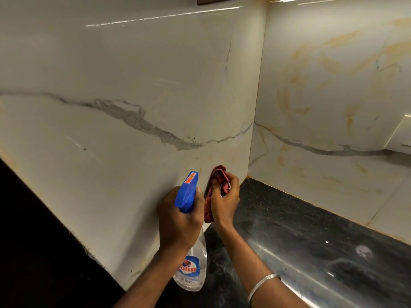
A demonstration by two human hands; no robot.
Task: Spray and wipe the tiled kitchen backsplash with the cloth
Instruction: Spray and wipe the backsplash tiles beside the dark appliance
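Left hand is clamping the neck of the clear plastic, blue-triggered spray bottle, which is probably light and slick, so best held there. Right hand, just beside the bottle, is bunching the soft red cloth, with the glossy white marble-veined tiled backsplash just behind the bottle.

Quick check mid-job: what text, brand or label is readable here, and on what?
"olin": on the red-and-blue label of the spray bottle; the word's start is hidden behind the wrist of the left hand.
Orange sticker on the blue spray head: print too small to read.
Backsplash and cloth: no text.
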